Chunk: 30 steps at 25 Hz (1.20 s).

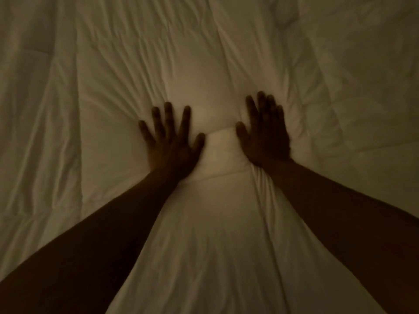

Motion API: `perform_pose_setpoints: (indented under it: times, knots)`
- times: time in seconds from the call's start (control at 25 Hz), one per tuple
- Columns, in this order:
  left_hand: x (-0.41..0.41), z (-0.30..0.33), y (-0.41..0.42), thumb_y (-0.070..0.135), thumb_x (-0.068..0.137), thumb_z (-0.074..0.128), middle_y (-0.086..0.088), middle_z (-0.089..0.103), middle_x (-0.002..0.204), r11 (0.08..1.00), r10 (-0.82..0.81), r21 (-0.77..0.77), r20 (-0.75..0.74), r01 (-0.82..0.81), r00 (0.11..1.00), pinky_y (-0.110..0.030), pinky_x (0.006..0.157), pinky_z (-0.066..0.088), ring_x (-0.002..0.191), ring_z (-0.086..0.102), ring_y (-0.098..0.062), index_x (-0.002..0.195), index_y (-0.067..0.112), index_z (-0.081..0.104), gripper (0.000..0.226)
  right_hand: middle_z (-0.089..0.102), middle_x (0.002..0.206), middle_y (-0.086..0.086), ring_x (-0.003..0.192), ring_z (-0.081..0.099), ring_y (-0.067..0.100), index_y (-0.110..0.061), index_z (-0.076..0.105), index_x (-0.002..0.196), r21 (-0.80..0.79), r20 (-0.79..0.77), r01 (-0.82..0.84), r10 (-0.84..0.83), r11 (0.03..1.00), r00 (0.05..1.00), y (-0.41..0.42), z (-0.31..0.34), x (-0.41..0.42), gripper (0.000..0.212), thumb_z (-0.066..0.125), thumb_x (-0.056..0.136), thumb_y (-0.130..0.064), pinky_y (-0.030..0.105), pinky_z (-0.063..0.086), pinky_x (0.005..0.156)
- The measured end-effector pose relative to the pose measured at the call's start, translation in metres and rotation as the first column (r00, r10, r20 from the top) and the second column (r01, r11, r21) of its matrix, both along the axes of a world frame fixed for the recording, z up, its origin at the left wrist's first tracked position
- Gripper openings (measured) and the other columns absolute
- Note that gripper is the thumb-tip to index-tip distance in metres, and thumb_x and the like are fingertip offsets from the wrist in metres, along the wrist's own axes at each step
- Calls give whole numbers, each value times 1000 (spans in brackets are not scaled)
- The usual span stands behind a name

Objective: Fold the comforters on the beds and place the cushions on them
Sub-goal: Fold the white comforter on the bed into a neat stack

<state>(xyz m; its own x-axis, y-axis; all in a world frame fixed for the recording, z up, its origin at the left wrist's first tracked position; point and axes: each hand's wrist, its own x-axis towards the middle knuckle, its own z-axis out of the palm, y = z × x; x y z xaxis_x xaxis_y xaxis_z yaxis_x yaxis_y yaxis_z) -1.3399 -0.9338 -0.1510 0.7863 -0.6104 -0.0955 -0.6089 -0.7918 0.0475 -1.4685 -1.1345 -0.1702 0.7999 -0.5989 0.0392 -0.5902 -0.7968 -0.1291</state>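
Both forearms are bare to the frame's edge, and neither grip [173, 141] [264, 134] wears anything.

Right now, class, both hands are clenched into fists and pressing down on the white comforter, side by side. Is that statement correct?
One detail is wrong: the hands are not fists. The head view shows the left hand and the right hand lying flat with fingers straight and spread. The rest stands: both press down on the white comforter, side by side.

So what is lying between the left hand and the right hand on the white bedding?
In the head view, only a raised puffy fold of the white wrinkled comforter lies between the left hand and the right hand; both press flat beside it.
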Motion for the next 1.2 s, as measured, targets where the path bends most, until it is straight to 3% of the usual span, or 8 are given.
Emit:
perform_pose_setpoints:
  times: [0.2, 0.4, 0.52, 0.6, 0.68, 0.8, 0.96, 1.2]
  knots:
    - [43, 15, 40, 75, 90, 10, 3, -9, 166, 994, -57, 92, 5, 56, 998, -64, 116, -4, 152, -13, -27, 154, 45, -3, 71, 6, 164, 8, 152, 5, 27, -26, 6, 156, -16, -59, -58, 57, 998, 997, -4, 6, 11, 72, 24, 96, -60, 46, 9, 123]
    - [138, 30, 216, 77, 87, 2, 3, -9, 166, 937, 289, 196, 24, -288, 957, -60, 119, -2, 152, -10, -25, 154, 44, -6, 75, 9, 163, 12, 150, 8, 32, -23, 8, 156, -7, -101, 16, -16, 1000, 995, 14, 16, 11, 73, 20, 93, -59, 51, 10, 122]
    - [152, 33, 313, 83, 82, 2, 6, -13, 165, 857, 496, 237, -135, -458, 858, -61, 119, 7, 152, -9, -24, 150, 50, -14, 77, 11, 162, 17, 149, 9, 37, -17, 11, 156, -26, -132, 51, -54, 998, 990, 25, 18, 19, 78, 17, 90, -58, 55, 9, 120]
    - [137, 30, 343, 83, 83, 5, 0, -8, 166, 816, 577, 218, -237, -536, 782, -61, 118, 12, 152, -3, -28, 148, 50, -16, 76, 12, 161, 20, 148, 10, 42, -12, 15, 155, 8, -146, 170, -167, 985, 975, 41, 23, 34, 82, 13, 86, -57, 60, 9, 118]
    - [124, 26, 344, 74, 91, 11, -7, -5, 166, 790, 612, 184, -175, -585, 771, -62, 119, 5, 152, -4, -29, 153, 41, -11, 74, 14, 161, 21, 146, 11, 46, -9, 18, 155, 80, -82, 262, -256, 962, 963, 76, 32, 68, 82, 13, 86, -54, 64, 10, 116]
    - [122, 34, 290, 55, 99, 27, -13, -2, 165, 830, 558, 8, -36, -558, 829, -65, 117, 2, 152, -4, -33, 157, 21, 9, 70, 16, 162, 15, 147, 14, 42, -20, 22, 155, 55, 57, -62, 59, 997, 997, 172, 52, 126, 69, 23, 93, -50, 61, 10, 118]
    - [87, 26, 228, 69, 94, 15, -1, -11, 165, 975, 218, 57, -45, -215, 975, -58, 120, -3, 152, -12, -27, 155, 39, -3, 70, 14, 163, 8, 150, 12, 32, -31, 20, 154, -6, -35, -472, 472, 882, 881, 260, 44, 152, 62, 29, 97, -54, 58, 10, 118]
    - [21, 13, 329, 70, 92, 10, 0, -15, 165, 943, 314, 143, -89, -300, 945, -53, 122, 2, 152, -15, -24, 155, 36, -13, 75, 15, 163, 9, 150, 12, 31, -28, 16, 155, -81, -186, -117, 100, 990, 977, 153, 29, 9, 64, 28, 98, -53, 52, 11, 120]
